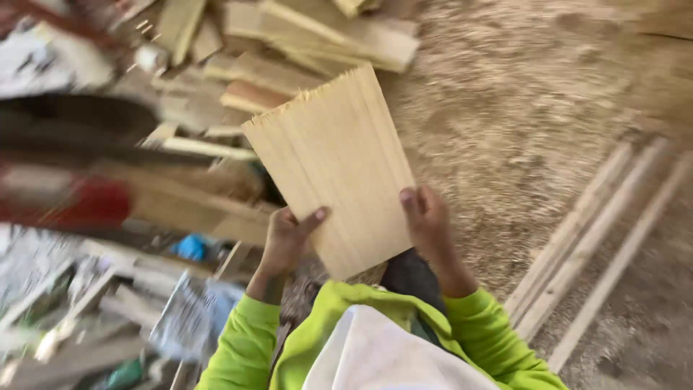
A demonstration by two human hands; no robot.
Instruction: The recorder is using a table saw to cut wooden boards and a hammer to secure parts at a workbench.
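- The person holds a thin wooden board (pixel 336 170) up in front of the chest, between both hands.
- The board is pale, straight-grained and tilted, its top leaning to the left. Its upper edge is ragged and splintered; the lower end sits at the hands.
- The left hand (pixel 285 238) grips the board's lower left edge. The thumb lies across the front face and the fingers are tucked behind, so the hand is pinching the board.
- The right hand (pixel 426 224) clasps the lower right edge the same way: fingertips curl over onto the front and the rest of the hand is behind the wood.
- Both arms wear bright green sleeves (pixel 238 347), and a white cloth (pixel 375 357) covers the lap below the board.
- Behind and to the left of the board lies a heap of wood offcuts (pixel 289 43), blurred by camera motion.
- The floor (pixel 520 94) to the right is covered in sawdust.
- Three long slats (pixel 599 238) lie side by side on the floor at the right, well apart from the board.
- A blue object (pixel 191 247) sits among the scraps at the left; it is too blurred to identify.
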